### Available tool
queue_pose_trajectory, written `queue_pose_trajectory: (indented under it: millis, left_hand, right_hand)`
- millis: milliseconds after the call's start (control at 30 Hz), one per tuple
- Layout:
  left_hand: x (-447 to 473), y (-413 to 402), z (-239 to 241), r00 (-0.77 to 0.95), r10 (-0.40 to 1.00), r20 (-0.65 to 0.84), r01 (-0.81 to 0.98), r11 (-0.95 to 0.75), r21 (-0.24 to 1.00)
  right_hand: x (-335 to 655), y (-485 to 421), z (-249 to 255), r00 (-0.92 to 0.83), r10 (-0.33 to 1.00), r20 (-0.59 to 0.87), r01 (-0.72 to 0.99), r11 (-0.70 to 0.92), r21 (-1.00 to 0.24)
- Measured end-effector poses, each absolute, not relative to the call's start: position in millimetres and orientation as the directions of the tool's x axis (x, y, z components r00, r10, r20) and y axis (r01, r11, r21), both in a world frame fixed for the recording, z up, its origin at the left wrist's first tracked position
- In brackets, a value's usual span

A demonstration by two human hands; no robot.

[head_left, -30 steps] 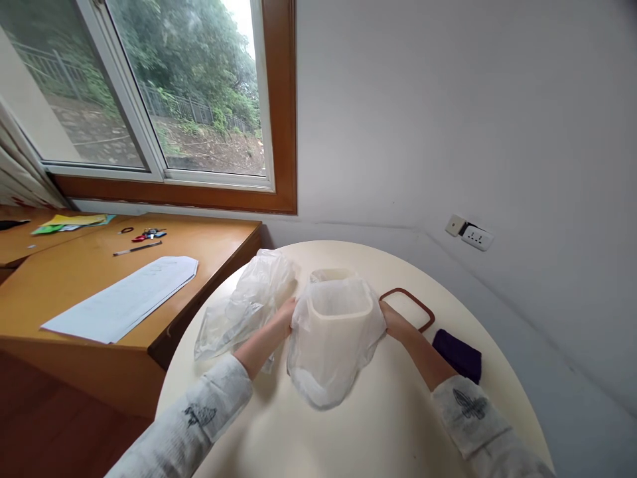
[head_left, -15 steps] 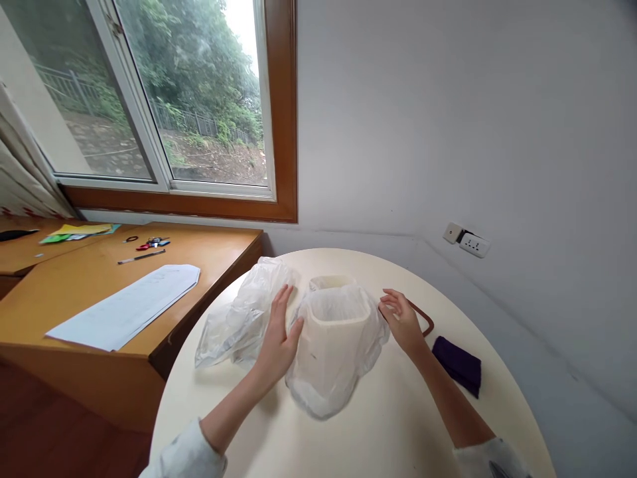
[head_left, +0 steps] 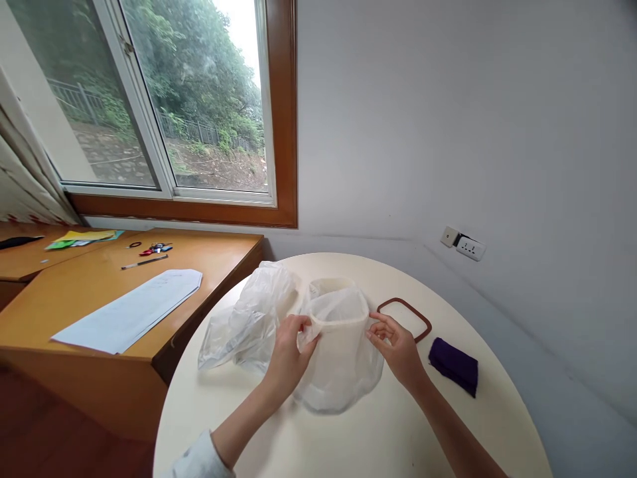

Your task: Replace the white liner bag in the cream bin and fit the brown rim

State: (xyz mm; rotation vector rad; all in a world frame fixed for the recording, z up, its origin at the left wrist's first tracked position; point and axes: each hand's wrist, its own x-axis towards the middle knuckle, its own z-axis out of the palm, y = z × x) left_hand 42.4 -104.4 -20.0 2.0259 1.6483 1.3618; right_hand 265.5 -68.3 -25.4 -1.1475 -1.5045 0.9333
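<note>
A white bin stands on the round table, with a thin translucent plastic bag draped over its rim and hanging round its outside. My left hand pinches the bag at the rim's near left corner. On the opposite side, my right hand has its fingertips closed on the bag beside the rim. Just behind the right hand lies a brown rounded frame, flat on the table. Another crumpled clear plastic bag rests to the left of the bin.
A folded dark purple cloth lies at the right of the round table. On the wooden desk to the left are white paper sheets, a pen and small red and blue items. The wall and window stand behind.
Both hands have closed in on the bin's rim, the left moving right and the right moving left and down. More of the brown frame shows. The bag's folds have shifted.
</note>
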Motion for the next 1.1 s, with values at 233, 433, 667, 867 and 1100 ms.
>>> queue_pose_trajectory:
  millis: [233,433,667,867,1100]
  left_hand:
    - [40.4,-117.2,-20.2,0.241,0.749,0.618,0.726,-0.561,0.398]
    - [42.7,-131.8,-16.2,0.506,0.648,0.569,0.651,-0.72,0.242]
    - [43.8,-129.7,-23.2,0.581,0.589,0.561,0.607,-0.773,0.183]
    - [32.5,-126.0,-30.4,0.594,0.602,0.534,0.628,-0.762,0.161]
    - [21.4,-127.8,-28.6,0.592,0.63,0.503,0.66,-0.737,0.146]
  right_hand:
    - [264.7,-66.2,-32.0,-0.128,0.975,0.18,0.239,0.207,-0.949]
    - [265.4,-68.7,-31.8,-0.178,0.954,0.241,0.308,0.287,-0.907]
    - [272.8,-75.2,-28.1,-0.233,0.934,0.27,0.419,0.347,-0.839]
    - [291.7,-83.1,-27.0,-0.229,0.944,0.24,0.532,0.327,-0.781]
    - [302.0,-94.3,-26.4,-0.345,0.928,0.142,0.58,0.329,-0.745]
